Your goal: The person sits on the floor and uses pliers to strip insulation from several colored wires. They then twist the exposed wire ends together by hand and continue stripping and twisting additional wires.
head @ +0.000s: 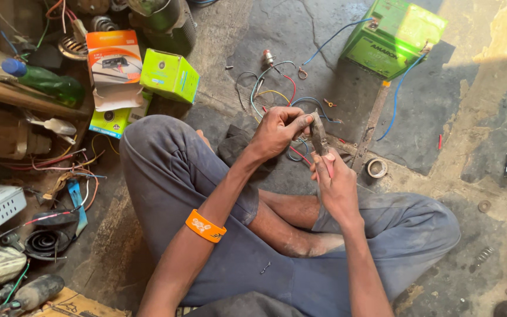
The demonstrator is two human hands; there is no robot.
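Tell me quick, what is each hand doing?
Left hand: closed, pinching a wire at the pliers' tip.
Right hand: closed around the pliers.

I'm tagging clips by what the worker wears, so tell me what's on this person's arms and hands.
Both arms are bare, no sleeves showing. The left hand and right hand wear no gloves, and no rings or watch can be seen. The left forearm carries an orange wristband with a pale marking on it.

Floor workshop: battery [393, 36], loose wires [271, 88]

Soft daylight, sharp focus, sunlit top-right.
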